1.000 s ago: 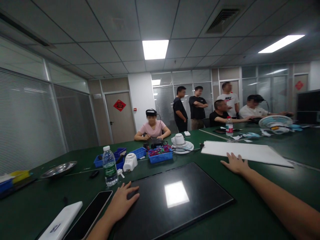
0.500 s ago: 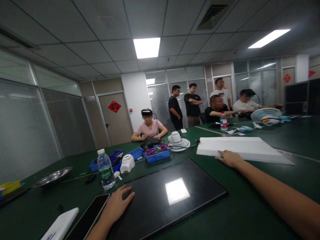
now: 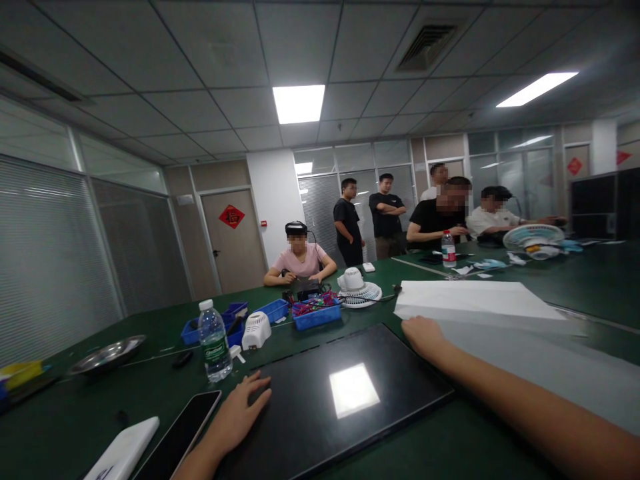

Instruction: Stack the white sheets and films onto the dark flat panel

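Observation:
A glossy black screen panel (image 3: 310, 380) lies flat before me, with a ceiling light mirrored in it. On its left edge rests my left hand (image 3: 240, 410), open, fingers spread. My right hand (image 3: 425, 337) is beyond the panel's far right corner, its fingers closed on the near edge of a white sheet (image 3: 480, 300). A thin, see-through flap of this sheet spreads under and beyond my right forearm. The fingertips of that hand are partly hidden. Left of my left hand lie a dark-screened phone (image 3: 183, 427) and a white slab-shaped device (image 3: 125, 450).
A water bottle (image 3: 215, 343) stands beyond my left hand. Behind the panel are a blue bin (image 3: 317, 317) of wires, a white fan part (image 3: 357, 293) and a white housing (image 3: 257, 330). A metal dish (image 3: 107, 357) sits far left. Several people are across the green table.
My right hand has moved left and slightly nearer, drawing the sheet's near edge out into a wide flap. My left hand stays on the panel. A seated person opposite has leaned and pulled an arm in.

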### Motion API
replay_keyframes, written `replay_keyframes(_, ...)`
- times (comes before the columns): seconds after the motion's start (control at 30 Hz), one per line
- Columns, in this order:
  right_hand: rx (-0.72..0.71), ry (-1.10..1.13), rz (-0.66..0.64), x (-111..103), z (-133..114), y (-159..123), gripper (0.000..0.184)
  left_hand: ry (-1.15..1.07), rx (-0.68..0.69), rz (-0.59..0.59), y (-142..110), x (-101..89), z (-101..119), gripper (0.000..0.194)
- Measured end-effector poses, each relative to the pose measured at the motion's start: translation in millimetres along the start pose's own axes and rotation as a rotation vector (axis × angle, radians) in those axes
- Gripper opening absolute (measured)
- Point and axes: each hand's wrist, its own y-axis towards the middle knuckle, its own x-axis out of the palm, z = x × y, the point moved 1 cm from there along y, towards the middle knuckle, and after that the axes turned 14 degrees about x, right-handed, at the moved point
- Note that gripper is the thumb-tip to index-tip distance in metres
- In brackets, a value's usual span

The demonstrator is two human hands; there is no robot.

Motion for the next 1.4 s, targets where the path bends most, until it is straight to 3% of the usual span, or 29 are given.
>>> replay_keyframes(0.1,0.177,-0.007,0.030,-1,-2,-2,0.048,0.005,0.010,0.003,1,1.6,-3,0.062)
replay_keyframes(0.23,0.398,-0.013,-0.053,4,12,3,0.065,0.005,0.015,-0.002,2,4.8,-8,0.062)
replay_keyframes(0.43,0.341,-0.033,-0.023,1,18,-3,0.040,-0.012,0.026,0.007,1,5.9,-9,0.060)
replay_keyframes(0.63,0.165,0.002,0.080,-34,9,-21,0.036,-0.015,0.025,0.028,0,3.7,-2,0.059)
replay_keyframes(0.77,-0.030,0.062,0.169,-67,-17,-39,0.049,-0.025,0.025,0.042,1,4.1,-3,0.059)
replay_keyframes(0.9,-0.361,0.135,0.161,-87,-65,-80,0.051,-0.049,0.020,0.051,3,7.1,-7,0.064)
replay_keyframes(1.07,-0.902,0.375,-0.030,-93,-109,-145,0.048,-0.063,0.001,0.027,3,10.0,-7,0.073)
replay_keyframes(1.23,-0.986,0.621,-0.232,-103,-115,-166,0.049,-0.049,0.006,-0.020,2,8.7,-2,0.084)
replay_keyframes(1.33,-1.014,0.714,-0.295,-106,-107,-147,0.053,-0.045,0.016,-0.024,1,6.8,-3,0.079)
replay_keyframes(1.4,-0.858,0.672,-0.231,-100,-92,-117,0.052,-0.048,0.024,-0.022,1,5.5,-6,0.071)
